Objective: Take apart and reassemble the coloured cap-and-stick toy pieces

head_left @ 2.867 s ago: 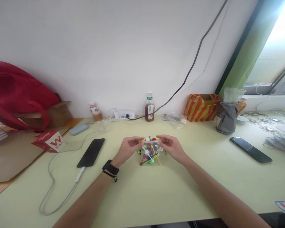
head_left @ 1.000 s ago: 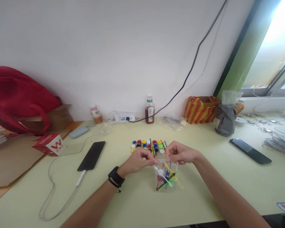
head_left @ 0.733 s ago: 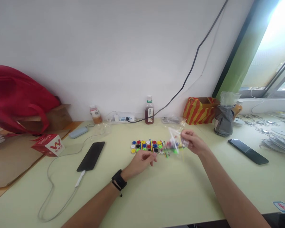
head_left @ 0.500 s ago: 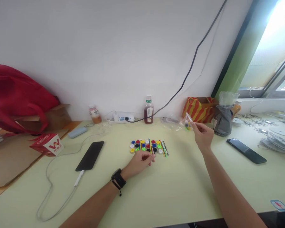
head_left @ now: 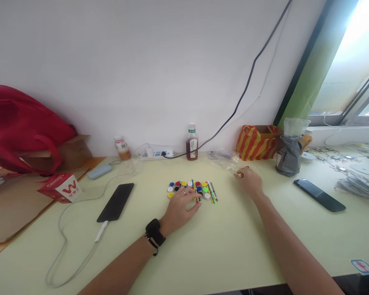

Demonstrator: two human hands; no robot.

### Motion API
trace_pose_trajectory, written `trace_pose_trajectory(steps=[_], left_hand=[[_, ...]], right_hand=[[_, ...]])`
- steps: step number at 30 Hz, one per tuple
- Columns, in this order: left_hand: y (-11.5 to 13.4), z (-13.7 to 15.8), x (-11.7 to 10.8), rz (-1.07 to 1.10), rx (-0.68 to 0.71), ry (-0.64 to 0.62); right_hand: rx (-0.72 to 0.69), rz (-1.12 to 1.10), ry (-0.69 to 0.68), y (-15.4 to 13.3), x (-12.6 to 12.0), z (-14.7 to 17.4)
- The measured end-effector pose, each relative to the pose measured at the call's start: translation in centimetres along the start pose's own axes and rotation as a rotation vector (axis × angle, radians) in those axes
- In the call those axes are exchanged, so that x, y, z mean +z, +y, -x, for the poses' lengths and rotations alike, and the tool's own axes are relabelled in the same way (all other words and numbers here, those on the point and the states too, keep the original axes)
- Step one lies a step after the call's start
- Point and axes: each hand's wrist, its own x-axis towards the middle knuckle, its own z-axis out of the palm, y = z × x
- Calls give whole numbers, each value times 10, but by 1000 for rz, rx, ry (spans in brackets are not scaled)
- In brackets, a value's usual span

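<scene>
Small round pieces (head_left: pixel 205 189) in red, blue, yellow, green, white and black lie in rows on the table. Thin coloured sticks (head_left: pixel 213 192) lie across and beside them, at the right end. My left hand (head_left: pixel 184 203) reaches over the left and middle of the rows with its fingers apart, hiding several pieces; nothing shows in its grasp. Right of the rows, my right hand (head_left: pixel 249 180) is low over the table, fingers curled together. What it pinches is too small or too hidden to make out. Just behind it lies clear plastic wrap (head_left: pixel 226 159).
A black phone (head_left: pixel 116 201) on a white cable lies left, another phone (head_left: pixel 319 195) right. Along the wall stand a dark sauce bottle (head_left: pixel 192 143), a power strip (head_left: pixel 158 153), a drink bottle (head_left: pixel 122 148) and a striped bag (head_left: pixel 258 143). A red box (head_left: pixel 61 187) sits far left.
My right hand has come down and slightly left from its raised position; the clear bag with coloured bits below it no longer shows. My left hand has moved forward over the pieces, its fingers spreading.
</scene>
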Motion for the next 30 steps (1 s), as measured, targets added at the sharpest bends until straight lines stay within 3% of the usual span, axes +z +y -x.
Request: trace_pose_trajectory(steps=[6,9,23,30], left_hand=[[12,1,3,-193,146,-182],[16,0,3,-222,182,-229],[7,-1,11,-37,278,-143],[4,-2,8,192,36,3]], right_hand=[[-354,-293,-284,-52,4,17],[-397,-343,-337,-68,9,28],[-371,-345,-306,-70,16,31],[-370,-620,-117,-68,7,23]])
